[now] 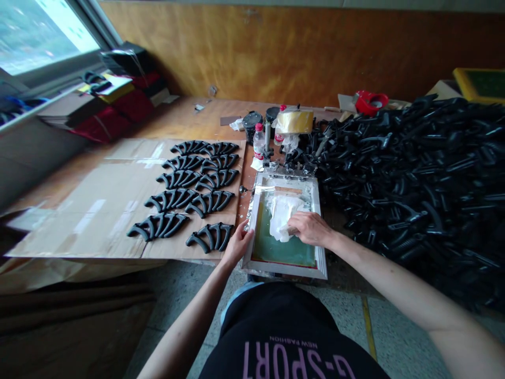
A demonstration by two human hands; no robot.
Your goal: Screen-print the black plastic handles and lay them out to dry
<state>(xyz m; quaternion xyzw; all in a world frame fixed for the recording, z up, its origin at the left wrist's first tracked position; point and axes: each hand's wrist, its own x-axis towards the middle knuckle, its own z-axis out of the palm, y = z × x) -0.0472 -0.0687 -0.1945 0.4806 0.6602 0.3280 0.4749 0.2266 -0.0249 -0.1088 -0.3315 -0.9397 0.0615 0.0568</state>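
Left grip (238, 243) open against screen-printing frame (284, 269) edge | right grip (310, 229) on white ink (281, 215), closure hard to tell | black plastic parts (394, 179) heaped at bench (189, 118) right end

A metal frame (284, 270) holds glossy white paste (282, 213) on matt green mesh (282, 252).

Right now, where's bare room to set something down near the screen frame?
Bare patches: the cardboard sheet left of the rows of black parts, and the wooden bench top behind that sheet. Crowded: right of the screen frame, against the heap of black parts, and behind it around the tape roll.
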